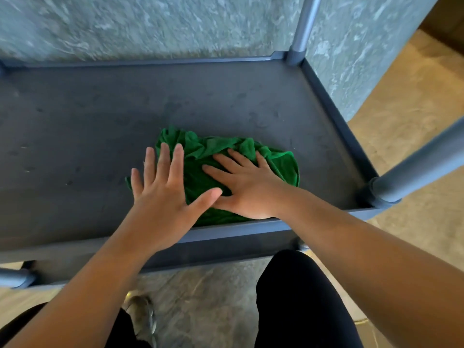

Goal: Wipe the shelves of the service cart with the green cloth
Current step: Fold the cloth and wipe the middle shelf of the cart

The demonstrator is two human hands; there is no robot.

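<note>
Bunched at centre frame on the dark grey shelf (pixel 100 134), close against the near rim (pixel 238 228) — the green cloth (pixel 200 156). Pressed flat on top, the right hand (pixel 247 187), fingers straight and spread, curled round nothing. Just lower left of it, the left hand (pixel 163 197), likewise open and fanned, thumb over the cloth's left part, outer fingers past its left edge — touching or hovering, hard to tell.

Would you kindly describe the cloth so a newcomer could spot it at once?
Find the dark grey cart shelf. Near its front edge a crumpled cloth lies under the left hand and right hand. It is the only bright green thing there.
</note>
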